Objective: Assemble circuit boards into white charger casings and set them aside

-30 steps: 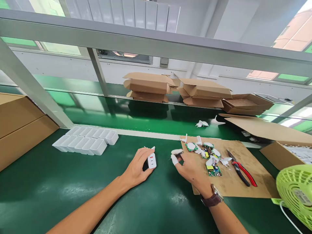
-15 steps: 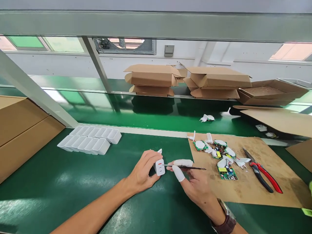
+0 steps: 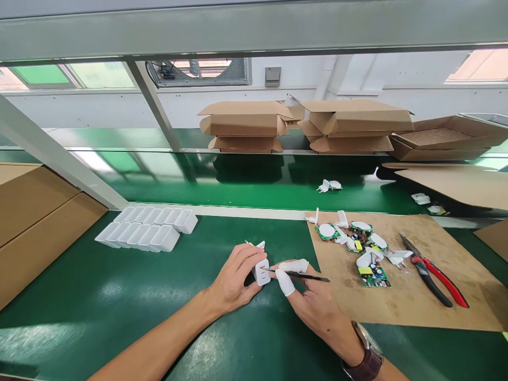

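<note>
A bare left hand [image 3: 236, 280] curves around a small white plastic block with a slotted face [image 3: 260, 279], its fingers bent over the far side and its thumb along the near side, closed on it. The block sits at the middle of the dark green worktop [image 3: 130, 296], its slotted face turned right and near. The right hand [image 3: 317, 304] pinches a slim, dark, pointed tool [image 3: 311, 276] between thumb and forefinger (both wear white finger covers [image 3: 284, 283]), leaving no visible gap. The tool's tip is at the slotted face, by a red mark; whether it enters a slot, I cannot tell. Well to the left and farther away stand two rows of open white plastic shells [image 3: 145, 232]. To the right, green circuit boards with white discs [image 3: 378, 280] and red-and-black long-nosed pliers [image 3: 421, 263] lie on a flat brown cardboard sheet [image 3: 381, 312].
</note>
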`<state>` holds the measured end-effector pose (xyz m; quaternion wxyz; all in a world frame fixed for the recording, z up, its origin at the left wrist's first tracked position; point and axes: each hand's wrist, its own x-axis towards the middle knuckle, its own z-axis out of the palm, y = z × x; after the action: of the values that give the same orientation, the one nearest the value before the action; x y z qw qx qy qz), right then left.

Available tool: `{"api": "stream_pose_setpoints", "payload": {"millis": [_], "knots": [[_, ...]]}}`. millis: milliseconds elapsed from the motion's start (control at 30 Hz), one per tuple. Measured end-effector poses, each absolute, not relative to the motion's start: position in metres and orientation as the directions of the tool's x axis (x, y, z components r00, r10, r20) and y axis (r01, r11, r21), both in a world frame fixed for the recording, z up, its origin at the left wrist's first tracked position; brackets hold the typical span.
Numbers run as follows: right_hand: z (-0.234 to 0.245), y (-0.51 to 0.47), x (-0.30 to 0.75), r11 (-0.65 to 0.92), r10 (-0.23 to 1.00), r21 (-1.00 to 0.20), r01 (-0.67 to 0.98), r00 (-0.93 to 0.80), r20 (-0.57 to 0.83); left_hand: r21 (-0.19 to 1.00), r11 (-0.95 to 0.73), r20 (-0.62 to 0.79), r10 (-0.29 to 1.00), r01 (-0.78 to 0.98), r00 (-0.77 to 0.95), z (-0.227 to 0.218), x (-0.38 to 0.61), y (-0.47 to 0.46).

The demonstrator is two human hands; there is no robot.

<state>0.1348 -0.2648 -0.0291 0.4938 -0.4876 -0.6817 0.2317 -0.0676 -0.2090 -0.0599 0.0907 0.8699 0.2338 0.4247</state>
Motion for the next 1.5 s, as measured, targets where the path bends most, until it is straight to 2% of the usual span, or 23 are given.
{"api": "stream_pose_setpoints", "payload": {"millis": [100, 267, 500, 667, 833, 1033, 1133, 1233, 1333, 1400, 1500], "knots": [[-0.024, -0.265, 0.133, 0.413, 0.896, -0.786, 0.460, -0.048, 0.442, 0.346, -0.870, 0.691, 0.490, 0.351, 0.532, -0.060, -0.067, -0.210], [-0.026, -0.266, 0.126, 0.471, 0.871, -0.794, 0.385, -0.057, 0.489, 0.332, -0.874, 0.708, 0.479, 0.355, 0.518, -0.060, -0.065, -0.211], [-0.039, -0.268, 0.121, 0.519, 0.845, -0.792, 0.322, -0.051, 0.533, 0.374, -0.844, 0.690, 0.530, 0.384, 0.492, -0.059, -0.066, -0.211], [-0.030, -0.268, 0.120, 0.420, 0.891, -0.846, 0.329, 0.028, 0.453, 0.325, -0.878, 0.705, 0.473, 0.352, 0.529, -0.056, -0.065, -0.211], [-0.023, -0.269, 0.124, 0.464, 0.881, -0.817, 0.342, -0.087, 0.465, 0.328, -0.876, 0.708, 0.476, 0.354, 0.522, -0.056, -0.066, -0.211], [-0.020, -0.260, 0.127, 0.322, 0.940, -0.873, 0.366, -0.017, 0.340, 0.306, -0.890, 0.688, 0.452, 0.337, 0.568, -0.057, -0.066, -0.212], [-0.028, -0.265, 0.126, 0.436, 0.891, -0.810, 0.393, -0.059, 0.451, 0.310, -0.883, 0.691, 0.464, 0.353, 0.555, -0.057, -0.067, -0.212], [-0.041, -0.272, 0.124, 0.631, 0.757, -0.651, 0.423, -0.150, 0.636, 0.324, -0.871, 0.683, 0.485, 0.369, 0.546, -0.057, -0.068, -0.213], [-0.049, -0.274, 0.122, 0.714, 0.661, -0.523, 0.466, -0.200, 0.724, 0.338, -0.860, 0.667, 0.506, 0.383, 0.546, -0.057, -0.069, -0.213], [-0.049, -0.273, 0.122, 0.706, 0.673, -0.537, 0.462, -0.200, 0.712, 0.346, -0.858, 0.665, 0.510, 0.381, 0.545, -0.057, -0.069, -0.213], [-0.043, -0.270, 0.122, 0.648, 0.744, -0.645, 0.405, -0.157, 0.649, 0.361, -0.853, 0.664, 0.519, 0.377, 0.538, -0.057, -0.068, -0.212]]}}
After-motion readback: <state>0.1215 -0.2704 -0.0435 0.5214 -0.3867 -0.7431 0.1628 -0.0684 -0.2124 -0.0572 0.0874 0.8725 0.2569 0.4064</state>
